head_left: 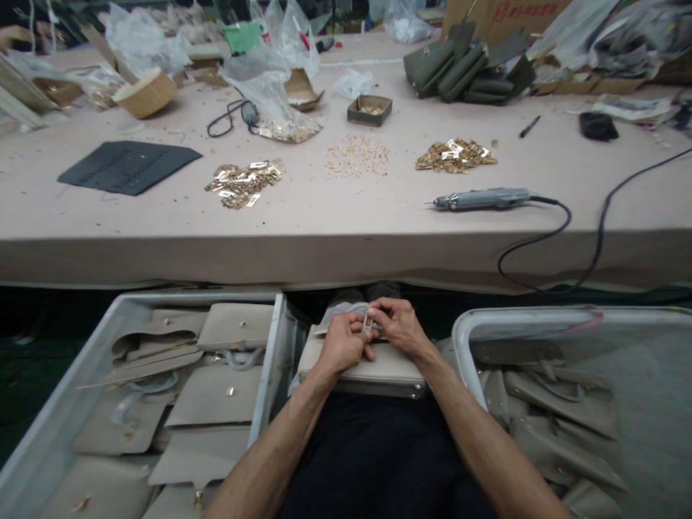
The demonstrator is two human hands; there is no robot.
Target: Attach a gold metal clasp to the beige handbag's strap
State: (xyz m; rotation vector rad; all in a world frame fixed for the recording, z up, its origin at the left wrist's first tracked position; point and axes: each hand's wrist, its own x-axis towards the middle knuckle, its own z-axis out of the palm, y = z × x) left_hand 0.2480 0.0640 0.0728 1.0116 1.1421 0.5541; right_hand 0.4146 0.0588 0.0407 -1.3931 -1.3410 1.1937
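A beige handbag (373,367) lies across my lap. Over it my left hand (344,342) and my right hand (397,326) meet, both with closed fingers. Between their fingertips is a small metal plate (368,321), gripped from both sides at the bag's flap. On the table ahead are two heaps of gold metal plates, one on the left (243,182) and one on the right (455,155), with small gold pieces (357,156) scattered between them. A grey electric screwdriver (481,199) rests near the table's front edge.
Left of my lap stands a white bin (270,360) of beige bags; another white bin (462,346) with bags is on the right. The table (346,216) also bears a dark sheet (130,167), a small box (370,110), dark green bags (468,68) and the screwdriver's cable (600,231).
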